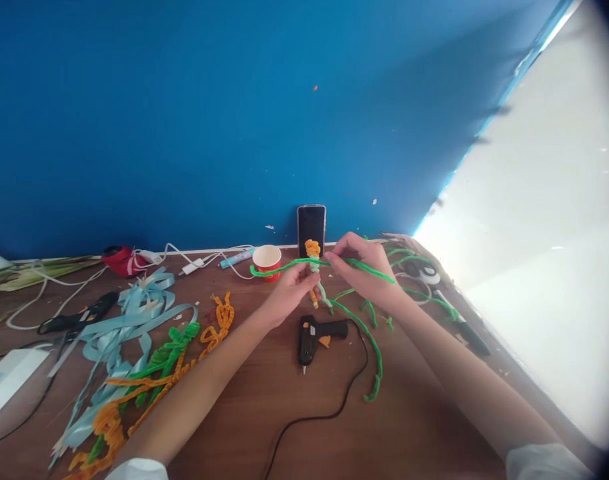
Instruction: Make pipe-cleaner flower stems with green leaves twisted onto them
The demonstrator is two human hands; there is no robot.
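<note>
Green pipe cleaner [284, 265] seemingly crosses left hand [290, 295] and right hand [360, 272].

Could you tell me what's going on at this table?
A person is working with bare hands at a wooden table. The left hand grips a twisted orange pipe-cleaner piece, and the right hand pinches a green pipe cleaner across it. A glue gun lies below them, and pale blue ribbons lie further left.

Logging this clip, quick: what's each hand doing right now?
Left hand: closed on orange-and-green fuzzy pipe-cleaner figure.
Right hand: closed, pinching bright green pipe cleaner.
</note>
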